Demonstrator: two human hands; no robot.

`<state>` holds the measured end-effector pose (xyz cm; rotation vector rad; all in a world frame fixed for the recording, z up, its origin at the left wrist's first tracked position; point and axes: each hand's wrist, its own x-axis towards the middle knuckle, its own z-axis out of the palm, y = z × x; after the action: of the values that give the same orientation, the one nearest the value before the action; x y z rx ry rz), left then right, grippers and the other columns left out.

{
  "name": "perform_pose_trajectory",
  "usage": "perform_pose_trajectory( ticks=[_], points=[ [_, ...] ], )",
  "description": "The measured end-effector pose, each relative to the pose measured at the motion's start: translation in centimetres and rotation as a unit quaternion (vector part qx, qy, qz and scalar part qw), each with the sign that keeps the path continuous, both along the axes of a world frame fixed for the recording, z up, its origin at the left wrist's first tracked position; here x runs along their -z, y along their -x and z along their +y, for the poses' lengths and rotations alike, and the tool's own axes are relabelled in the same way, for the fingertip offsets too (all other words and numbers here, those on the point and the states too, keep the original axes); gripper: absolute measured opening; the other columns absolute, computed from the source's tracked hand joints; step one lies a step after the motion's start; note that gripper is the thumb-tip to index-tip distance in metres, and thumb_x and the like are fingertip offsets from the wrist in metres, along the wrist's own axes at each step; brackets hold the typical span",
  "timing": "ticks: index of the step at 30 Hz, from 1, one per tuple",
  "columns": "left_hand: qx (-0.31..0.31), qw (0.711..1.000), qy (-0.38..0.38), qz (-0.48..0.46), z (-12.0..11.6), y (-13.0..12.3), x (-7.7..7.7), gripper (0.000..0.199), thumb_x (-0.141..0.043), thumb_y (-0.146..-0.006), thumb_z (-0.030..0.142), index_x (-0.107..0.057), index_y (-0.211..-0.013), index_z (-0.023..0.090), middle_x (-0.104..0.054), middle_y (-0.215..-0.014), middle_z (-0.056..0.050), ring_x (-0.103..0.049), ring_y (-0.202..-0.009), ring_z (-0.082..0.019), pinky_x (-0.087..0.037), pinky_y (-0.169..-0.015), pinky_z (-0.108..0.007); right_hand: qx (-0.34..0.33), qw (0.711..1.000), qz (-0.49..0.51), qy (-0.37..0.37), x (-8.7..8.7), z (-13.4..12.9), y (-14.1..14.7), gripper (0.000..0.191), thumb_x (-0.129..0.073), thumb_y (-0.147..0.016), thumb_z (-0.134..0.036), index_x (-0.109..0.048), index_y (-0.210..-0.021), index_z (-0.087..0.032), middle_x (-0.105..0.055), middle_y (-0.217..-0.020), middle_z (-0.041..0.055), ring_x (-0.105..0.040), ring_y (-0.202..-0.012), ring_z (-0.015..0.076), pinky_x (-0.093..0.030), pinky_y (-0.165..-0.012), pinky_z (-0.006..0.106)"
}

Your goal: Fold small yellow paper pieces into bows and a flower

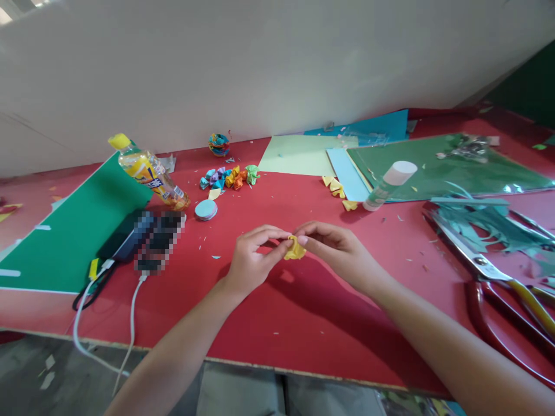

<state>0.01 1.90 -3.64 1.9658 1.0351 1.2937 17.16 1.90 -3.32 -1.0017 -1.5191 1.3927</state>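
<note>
Between my two hands, above the middle of the red table, is a small crumpled yellow paper piece. My left hand pinches its left edge between thumb and fingers. My right hand pinches it from the right, thumb against the upper edge. Several yellow paper pieces lie beyond my right hand, near a glue stick. A row of colourful folded paper pieces sits past my left hand, with a stack of round paper discs nearer.
A bottle leans on green card at left, beside a power bank and a blurred phone with white cables. Large scissors and teal paper scraps lie right. Green sheets lie behind.
</note>
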Motion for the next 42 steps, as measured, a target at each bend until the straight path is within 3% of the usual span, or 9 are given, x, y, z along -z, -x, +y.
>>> perform_pose_trajectory(
  ticks=[7,13,17,23,27,31,36,42],
  points=[
    [-0.016,0.996,-0.056,0.066,0.04,-0.19,-0.22,0.009,-0.057,-0.077,0.013,-0.065,-0.082,0.014,-0.065,-0.076,-0.005,-0.06,-0.067,-0.01,-0.052,-0.061,-0.02,0.044,0.976,-0.14,-0.16,-0.05,-0.13,-0.17,0.01,-0.052,-0.081,-0.024,-0.059,-0.078,-0.019,-0.061,-0.087,0.0036,-0.058,-0.082,0.0147,-0.043,-0.076,0.026],
    [0.01,0.995,-0.011,0.096,0.03,-0.36,0.24,0.012,-0.057,-0.078,0.018,-0.066,-0.085,0.014,-0.064,-0.076,-0.006,-0.059,-0.066,-0.011,-0.05,-0.06,-0.021,0.071,0.939,-0.222,-0.253,0.24,-0.04,-0.23,0.012,-0.05,-0.08,-0.019,-0.059,-0.072,-0.018,-0.061,-0.082,0.0045,-0.057,-0.072,0.0145,-0.043,-0.067,0.027],
    [0.026,0.993,0.024,0.112,0.1,-0.24,0.36,0.015,-0.054,-0.081,0.021,-0.067,-0.081,0.015,-0.064,-0.076,-0.006,-0.059,-0.066,-0.012,-0.047,-0.058,-0.021,0.059,0.925,-0.25,-0.279,0.47,0.16,-0.32,0.013,-0.05,-0.082,-0.02,-0.059,-0.073,-0.018,-0.061,-0.082,0.0061,-0.057,-0.073,0.0169,-0.044,-0.068,0.03],
    [0.017,0.993,0.057,0.102,0.19,0.06,0.25,0.01,-0.06,-0.077,0.023,-0.068,-0.075,0.017,-0.064,-0.07,-0.003,-0.057,-0.062,-0.011,-0.045,-0.057,-0.022,0.032,0.929,-0.248,-0.272,0.6,0.29,-0.19,0.021,-0.045,-0.087,-0.022,-0.059,-0.072,-0.02,-0.062,-0.085,0.0055,-0.058,-0.078,0.0172,-0.043,-0.074,0.032],
    [-0.011,0.996,0.038,0.078,-0.07,-0.22,0.17,0.008,-0.06,-0.076,0.021,-0.067,-0.074,0.016,-0.062,-0.069,-0.003,-0.055,-0.059,-0.01,-0.045,-0.053,-0.021,0.054,0.929,-0.238,-0.279,0.43,0.18,-0.15,0.012,-0.048,-0.084,-0.022,-0.059,-0.08,-0.02,-0.061,-0.087,0.0053,-0.058,-0.08,0.0169,-0.042,-0.078,0.033],
    [-0.024,0.999,-0.012,0.042,-0.16,-0.25,-0.09,0.006,-0.061,-0.075,0.019,-0.065,-0.075,0.015,-0.062,-0.071,-0.004,-0.056,-0.06,-0.009,-0.046,-0.052,-0.018,0.076,0.901,-0.259,-0.34,0.15,-0.06,-0.3,0.01,-0.055,-0.078,-0.019,-0.057,-0.087,-0.02,-0.06,-0.092,0.0061,-0.056,-0.089,0.0188,-0.039,-0.086,0.037],
    [-0.013,0.997,-0.063,0.052,-0.15,0.05,-0.16,0.006,-0.06,-0.075,0.019,-0.065,-0.077,0.015,-0.062,-0.073,-0.004,-0.056,-0.061,-0.009,-0.049,-0.053,-0.018,0.091,0.866,-0.286,-0.4,0.12,-0.02,-0.54,0.008,-0.052,-0.081,-0.018,-0.057,-0.086,-0.022,-0.062,-0.087,0.0043,-0.057,-0.083,0.0174,-0.037,-0.09,0.039],
    [-0.003,0.996,-0.042,0.075,0.04,0.0,-0.09,0.013,-0.056,-0.079,0.019,-0.067,-0.086,0.016,-0.062,-0.075,-0.005,-0.056,-0.064,-0.01,-0.048,-0.055,-0.02,0.087,0.848,-0.309,-0.422,-0.04,0.21,-0.89,0.01,-0.05,-0.084,-0.017,-0.057,-0.085,-0.023,-0.064,-0.084,0.0024,-0.058,-0.078,0.0154,-0.035,-0.091,0.038]
  ],
)
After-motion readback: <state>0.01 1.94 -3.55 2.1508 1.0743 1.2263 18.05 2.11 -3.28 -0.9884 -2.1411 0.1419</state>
